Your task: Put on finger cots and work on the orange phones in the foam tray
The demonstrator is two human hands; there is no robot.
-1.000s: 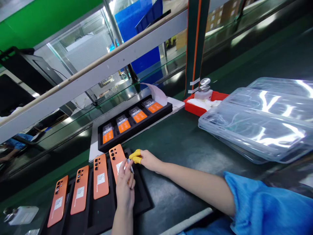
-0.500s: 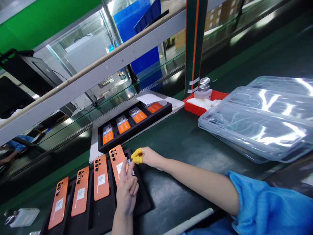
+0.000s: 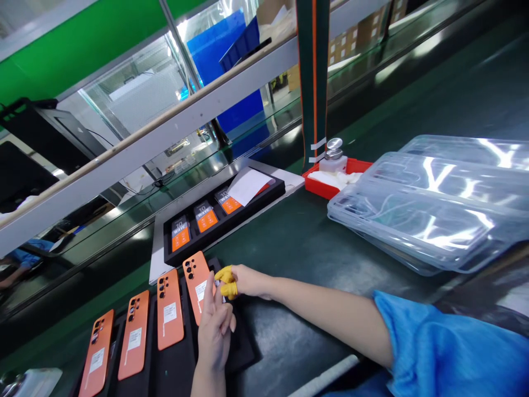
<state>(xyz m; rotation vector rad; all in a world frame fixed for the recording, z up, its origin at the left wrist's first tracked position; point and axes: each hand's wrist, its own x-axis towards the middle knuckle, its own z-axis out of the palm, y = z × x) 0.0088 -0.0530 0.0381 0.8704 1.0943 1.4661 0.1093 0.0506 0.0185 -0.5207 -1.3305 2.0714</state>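
Observation:
Several orange phones stand in a row in a black foam tray (image 3: 243, 353). The rightmost phone (image 3: 194, 270) has a cluster of cameras at its top and a white label; my left hand (image 3: 214, 331) lies over its lower part. Two fingers of that hand stretch up along the phone's right side, and the others curl in. My right hand (image 3: 243, 282), with yellow finger covers (image 3: 228, 290) on thumb and finger, pinches beside those fingertips. What sits in the pinch is mostly hidden; a small dark and white bit shows there.
Behind is a second black tray (image 3: 215, 231) of orange and grey "10 WAVE" pieces, a white paper (image 3: 249, 185) lying over its right end. A red bin (image 3: 322, 188) holds a pump bottle (image 3: 334, 160) and white cloths. Clear plastic trays (image 3: 430, 215) are stacked at right.
My right hand has come lower beside my left fingertips, and its covered fingers have shifted. The white paper over the back tray hangs further down across the pieces. The view has shifted slightly.

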